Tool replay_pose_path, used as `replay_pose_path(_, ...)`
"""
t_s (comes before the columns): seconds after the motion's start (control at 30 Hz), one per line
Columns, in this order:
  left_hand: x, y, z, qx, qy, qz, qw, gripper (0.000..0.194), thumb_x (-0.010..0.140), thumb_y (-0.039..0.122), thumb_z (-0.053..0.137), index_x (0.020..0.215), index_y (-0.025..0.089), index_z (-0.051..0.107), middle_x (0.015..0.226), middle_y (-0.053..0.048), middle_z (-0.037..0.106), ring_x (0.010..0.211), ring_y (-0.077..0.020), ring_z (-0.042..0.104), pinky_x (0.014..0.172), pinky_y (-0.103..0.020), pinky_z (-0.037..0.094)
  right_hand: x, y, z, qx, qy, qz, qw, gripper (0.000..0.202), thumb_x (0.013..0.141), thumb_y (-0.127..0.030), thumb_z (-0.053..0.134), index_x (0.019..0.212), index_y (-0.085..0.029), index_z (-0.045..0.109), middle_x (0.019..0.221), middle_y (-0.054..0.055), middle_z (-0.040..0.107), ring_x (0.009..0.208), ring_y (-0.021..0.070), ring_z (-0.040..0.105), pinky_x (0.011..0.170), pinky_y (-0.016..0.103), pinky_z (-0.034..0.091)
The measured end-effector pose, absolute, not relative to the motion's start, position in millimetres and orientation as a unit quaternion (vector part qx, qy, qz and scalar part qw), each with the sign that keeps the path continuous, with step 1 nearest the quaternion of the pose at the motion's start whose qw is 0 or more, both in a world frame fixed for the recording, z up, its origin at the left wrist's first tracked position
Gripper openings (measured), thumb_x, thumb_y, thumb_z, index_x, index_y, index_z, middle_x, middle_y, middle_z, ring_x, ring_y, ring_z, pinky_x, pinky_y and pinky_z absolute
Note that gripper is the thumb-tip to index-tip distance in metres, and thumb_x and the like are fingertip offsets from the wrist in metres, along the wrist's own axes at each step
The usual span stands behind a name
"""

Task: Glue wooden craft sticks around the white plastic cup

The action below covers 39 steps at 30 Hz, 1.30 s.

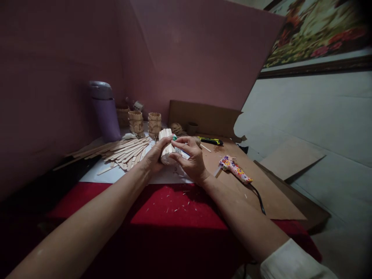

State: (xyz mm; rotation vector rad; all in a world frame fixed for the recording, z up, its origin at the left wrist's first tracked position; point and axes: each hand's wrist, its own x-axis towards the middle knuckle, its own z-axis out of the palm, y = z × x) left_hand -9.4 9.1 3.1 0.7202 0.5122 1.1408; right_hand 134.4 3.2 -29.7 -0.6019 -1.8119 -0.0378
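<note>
Pale wooden craft sticks (165, 135) are set side by side along a clear plastic cylinder (167, 159), which is held over the front of a flat white paper sheet (97, 176). The cylinder is grasped from the left by the left hand (155, 157); its right side is clasped between the thumb and bent fingers of the right hand (190, 157), beside a small green-and-white label (174, 137). Loose flat wooden sticks (128, 151) are fanned out across the left of the sheet. Tan wooden cups (136, 124) are stood at the back of the sheet, and a tall purple tumbler (106, 118) at its back left. To the right of the sheet, a flower-patterned glue gun (236, 169) and a yellow-and-black cutter (213, 141) are laid on brown cardboard (279, 205). Red cloth (174, 197), strewn with pale scraps, is exposed before the sheet.
</note>
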Motion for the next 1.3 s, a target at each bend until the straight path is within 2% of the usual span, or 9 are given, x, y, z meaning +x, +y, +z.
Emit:
replay_pose_path(0.17, -7.0, 8.3, 2.9, 0.321, 0.251, 0.542, 0.735, 0.01, 0.076, 0.018, 0.069, 0.085, 0.014, 0.067, 0.064, 0.001, 0.063, 0.048, -0.0104, 0.055, 0.045, -0.021, 0.045, 134.4, 5.5, -29.8, -0.247, -0.769, 0.001, 0.59, 0.029, 0.088, -0.04, 0.074, 0.116, -0.03, 0.077, 0.107, 0.007, 0.067, 0.101, 0.0212, 0.063, 0.092, 0.042, 0.054)
replay_pose_path(0.57, -5.3, 11.2, -2.7, 0.335, 0.252, 0.555, 0.718, 0.02, 0.067, 0.021, 0.075, 0.083, 0.013, 0.065, 0.063, 0.002, 0.062, 0.047, -0.0093, 0.055, 0.043, -0.021, 0.043, 133.5, 3.9, -30.0, -0.285, -0.762, 0.014, 0.581, 0.023, 0.088, -0.039, 0.075, 0.109, -0.031, 0.079, 0.107, 0.006, 0.069, 0.1, 0.0208, 0.064, 0.092, 0.043, 0.055)
replay_pose_path(0.73, -5.1, 12.3, -2.5, 0.346, 0.286, 0.586, 0.675, 0.023, 0.064, 0.021, 0.076, 0.082, 0.013, 0.065, 0.061, 0.002, 0.063, 0.045, -0.0095, 0.054, 0.04, -0.02, 0.041, 137.8, 6.8, -31.8, -0.294, -0.772, -0.002, 0.564, 0.028, 0.086, -0.038, 0.077, 0.114, -0.031, 0.078, 0.111, 0.006, 0.068, 0.104, 0.0212, 0.065, 0.096, 0.043, 0.054)
replay_pose_path(0.83, -4.5, 11.1, -1.3, 0.344, 0.297, 0.614, 0.645, 0.025, 0.062, 0.02, 0.077, 0.082, 0.011, 0.065, 0.062, 0.0, 0.065, 0.05, -0.0101, 0.057, 0.044, -0.019, 0.044, 138.2, 6.7, -32.4, -0.282, -0.778, -0.009, 0.561, 0.037, 0.082, -0.039, 0.081, 0.117, -0.03, 0.076, 0.112, 0.007, 0.068, 0.107, 0.0231, 0.065, 0.098, 0.045, 0.053)
replay_pose_path(0.93, -3.9, 10.4, -1.2, 0.344, 0.302, 0.629, 0.628, 0.029, 0.061, 0.02, 0.079, 0.086, 0.01, 0.066, 0.064, 0.0, 0.065, 0.052, -0.0104, 0.058, 0.046, -0.02, 0.045, 136.3, 5.6, -33.4, -0.268, -0.773, -0.011, 0.575, 0.037, 0.082, -0.038, 0.081, 0.117, -0.028, 0.076, 0.11, 0.008, 0.069, 0.106, 0.0238, 0.065, 0.097, 0.046, 0.054)
replay_pose_path(1.1, -4.0, 10.8, -1.7, 0.355, 0.294, 0.615, 0.64, 0.028, 0.062, 0.02, 0.079, 0.084, 0.011, 0.066, 0.064, 0.0, 0.065, 0.052, -0.0107, 0.058, 0.044, -0.02, 0.043, 135.0, 4.9, -34.5, -0.286, -0.763, -0.006, 0.579, 0.032, 0.081, -0.034, 0.082, 0.112, -0.031, 0.078, 0.109, 0.007, 0.068, 0.105, 0.0231, 0.065, 0.095, 0.045, 0.055)
replay_pose_path(1.3, -5.3, 14.0, -2.9, 0.353, 0.274, 0.603, 0.661, 0.027, 0.064, 0.02, 0.077, 0.087, 0.01, 0.067, 0.067, -0.001, 0.066, 0.051, -0.0099, 0.058, 0.043, -0.019, 0.043, 137.0, 6.5, -33.3, -0.264, -0.771, 0.003, 0.579, 0.036, 0.081, -0.036, 0.082, 0.116, -0.031, 0.077, 0.112, 0.008, 0.068, 0.107, 0.0235, 0.065, 0.097, 0.046, 0.055)
